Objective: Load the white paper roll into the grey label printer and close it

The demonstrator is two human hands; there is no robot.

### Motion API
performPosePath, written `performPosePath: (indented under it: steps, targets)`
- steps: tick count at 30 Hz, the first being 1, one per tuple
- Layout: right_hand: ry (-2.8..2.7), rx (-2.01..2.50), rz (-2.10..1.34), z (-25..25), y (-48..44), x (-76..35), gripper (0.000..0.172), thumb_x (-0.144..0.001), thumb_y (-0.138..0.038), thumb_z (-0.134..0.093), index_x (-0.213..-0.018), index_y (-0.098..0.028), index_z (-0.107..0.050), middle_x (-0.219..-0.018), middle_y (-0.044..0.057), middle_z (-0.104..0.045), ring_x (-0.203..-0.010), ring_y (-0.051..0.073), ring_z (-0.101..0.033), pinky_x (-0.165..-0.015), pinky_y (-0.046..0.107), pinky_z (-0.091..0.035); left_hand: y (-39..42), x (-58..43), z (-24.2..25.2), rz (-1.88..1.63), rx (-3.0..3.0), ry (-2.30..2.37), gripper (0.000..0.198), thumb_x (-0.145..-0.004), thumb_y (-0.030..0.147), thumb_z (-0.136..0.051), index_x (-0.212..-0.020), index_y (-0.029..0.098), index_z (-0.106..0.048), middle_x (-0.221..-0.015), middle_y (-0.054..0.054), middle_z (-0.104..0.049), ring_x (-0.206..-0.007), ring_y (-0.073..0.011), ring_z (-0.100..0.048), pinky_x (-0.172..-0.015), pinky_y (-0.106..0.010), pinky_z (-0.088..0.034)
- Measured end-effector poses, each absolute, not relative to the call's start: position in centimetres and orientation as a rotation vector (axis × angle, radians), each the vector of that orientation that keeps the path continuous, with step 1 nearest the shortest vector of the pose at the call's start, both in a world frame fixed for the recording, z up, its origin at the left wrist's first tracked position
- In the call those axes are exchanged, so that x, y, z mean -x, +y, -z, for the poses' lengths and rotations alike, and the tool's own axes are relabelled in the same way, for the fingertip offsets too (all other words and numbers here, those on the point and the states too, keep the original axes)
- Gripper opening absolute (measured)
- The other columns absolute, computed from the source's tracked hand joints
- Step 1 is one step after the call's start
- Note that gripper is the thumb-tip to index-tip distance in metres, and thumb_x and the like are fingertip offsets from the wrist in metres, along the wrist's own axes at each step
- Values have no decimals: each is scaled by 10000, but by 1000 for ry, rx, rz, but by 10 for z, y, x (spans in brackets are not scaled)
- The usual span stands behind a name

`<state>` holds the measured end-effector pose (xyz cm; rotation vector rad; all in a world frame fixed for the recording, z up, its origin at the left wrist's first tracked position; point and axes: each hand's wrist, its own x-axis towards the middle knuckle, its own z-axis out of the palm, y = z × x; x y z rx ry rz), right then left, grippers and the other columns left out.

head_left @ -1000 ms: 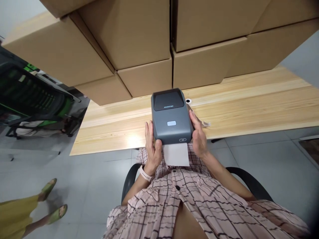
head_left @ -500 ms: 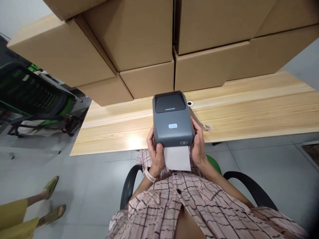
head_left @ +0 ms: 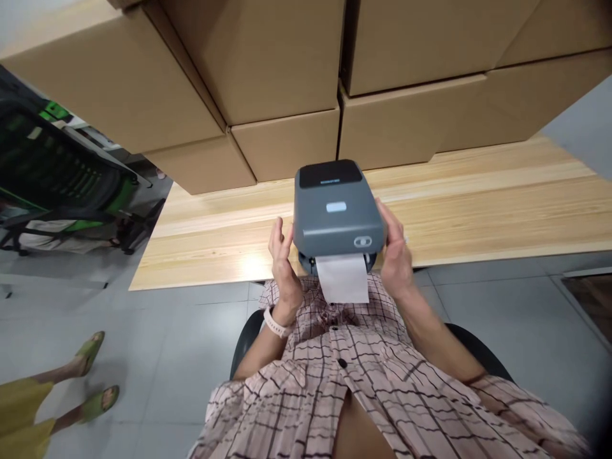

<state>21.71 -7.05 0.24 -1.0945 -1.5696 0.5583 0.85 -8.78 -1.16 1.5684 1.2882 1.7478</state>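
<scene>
Boxes (head_left: 282, 64) crowd pale wooden table (head_left: 478, 204) behind printer (head_left: 337, 217); grey tiled floor (head_left: 167, 357).

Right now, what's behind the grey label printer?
Stacked brown cardboard boxes on the light wooden table. The grey label printer covers its own back and the table strip right behind it.

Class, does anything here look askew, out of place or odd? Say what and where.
The grey printer sits askew at the table edge: its front is tipped up, underside showing, gripped by the right hand while the left hand hovers open beside it. White paper hangs from its slot.
</scene>
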Motion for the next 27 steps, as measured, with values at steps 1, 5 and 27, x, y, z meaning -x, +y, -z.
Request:
performPosePath:
  steps: [1,5,27]
  targets:
    - [-1614,1104,-507,-12,-61,-221,745,-1038,-759,-124,-1661,-428,-365,-1721,3,-408,-1630,328,-317,-1342,642,-250,-77,-4,3,-1750,-1613,1276,633,-1073,674,-228,-1538,408,-565,-1740,58,-395,-1667,-250,-257,-1392,-486,-180]
    - [-1739,1068,-378,-47,-9,-227,795,-1010,-771,-18,-1697,-438,-240,-1758,-20,-321,-1661,329,-227,-1355,655,-185,-27,10,-27,-1791,-1643,1179,568,-1068,654,-344,-1431,354,-662,-1545,-8,-624,-1534,-258,-493,-1297,-474,-365]
    - [-2412,1137,-467,-96,53,-206,438,-981,-456,-543,-1339,-226,-647,-1367,129,-702,-1278,347,-644,-1085,523,-500,-2,11,-51,-721,-1749,1782,681,-780,199,-614,-1454,103,-599,-732,-5,-638,-726,-203,-603,-689,-313,-419]
